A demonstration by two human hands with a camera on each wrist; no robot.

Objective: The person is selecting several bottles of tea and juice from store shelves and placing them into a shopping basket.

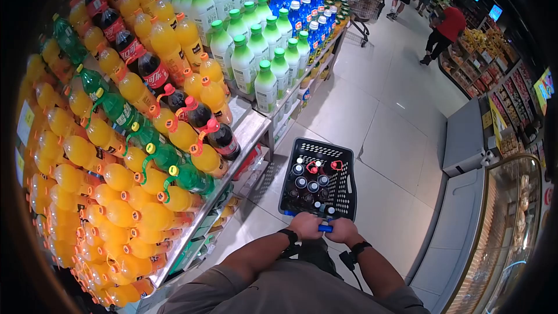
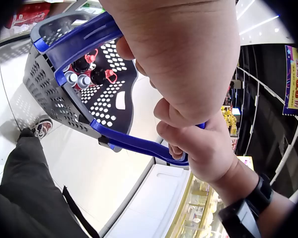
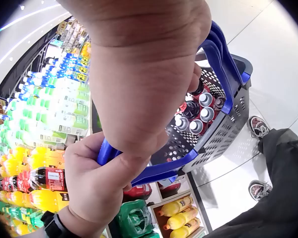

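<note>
A dark perforated basket with a blue handle stands out ahead of the body. Inside it are several dark bottles with white or red caps. My left hand and right hand grip the handle side by side. In the left wrist view, my left hand fills the foreground, and my right hand curls round the handle's end. The right wrist view has my right hand large over the handle, with my left hand beyond it.
Stacked orange drink bottles and a metal shelf edge line the left. White bottles with green caps stand farther along. A white cabinet borders the right. Ahead are a shopping cart and a person in red.
</note>
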